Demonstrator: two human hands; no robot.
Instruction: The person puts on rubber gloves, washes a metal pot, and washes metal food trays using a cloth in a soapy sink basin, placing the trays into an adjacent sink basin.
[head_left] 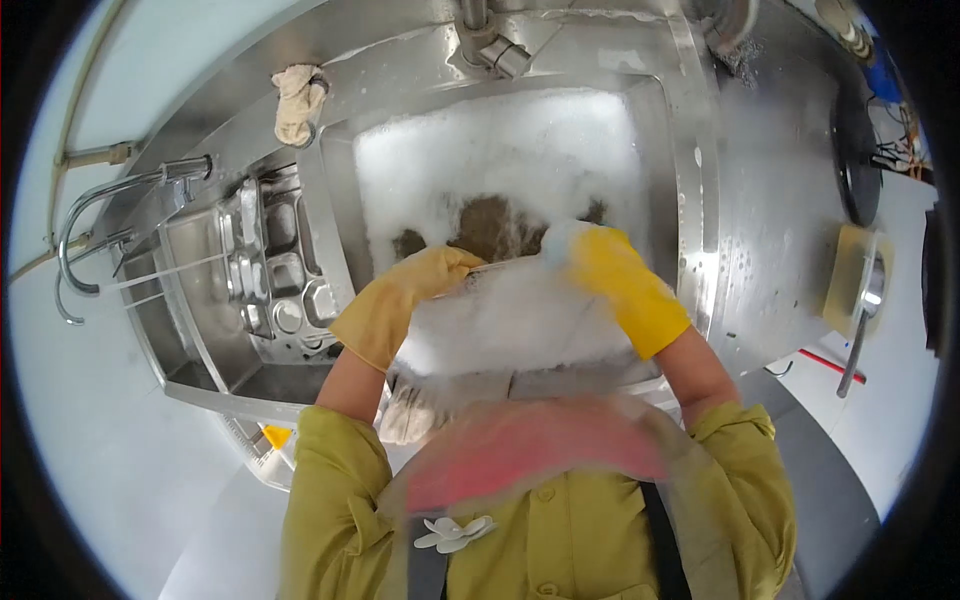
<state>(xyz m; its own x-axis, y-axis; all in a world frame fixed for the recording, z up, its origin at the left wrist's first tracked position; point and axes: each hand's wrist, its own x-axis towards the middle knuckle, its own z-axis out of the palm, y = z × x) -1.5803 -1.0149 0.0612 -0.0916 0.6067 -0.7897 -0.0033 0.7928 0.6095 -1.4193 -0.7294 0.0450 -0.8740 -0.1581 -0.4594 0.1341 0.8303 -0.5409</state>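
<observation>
My left hand (415,295), in a tan-yellow rubber glove, is closed on the edge of a thin-rimmed, metal-looking item (500,265). Foam covers most of that item, so its full shape is hidden. A brighter yellow glove covers my right hand (625,285), blurred by motion. Its fingers close on a pale blue cloth or sponge (560,243), pressed near the right end of the rim. Both hands are over the middle sink basin (660,150), filled with brownish water and thick white suds (500,130).
Metal compartment trays (285,270) lie in the left basin, beside a curved tap (90,220) running water. A beige cloth (297,105) rests on the back left rim. Another tap (500,50) stands behind the suds. On the right are a yellow board (850,265) and a ladle (868,300).
</observation>
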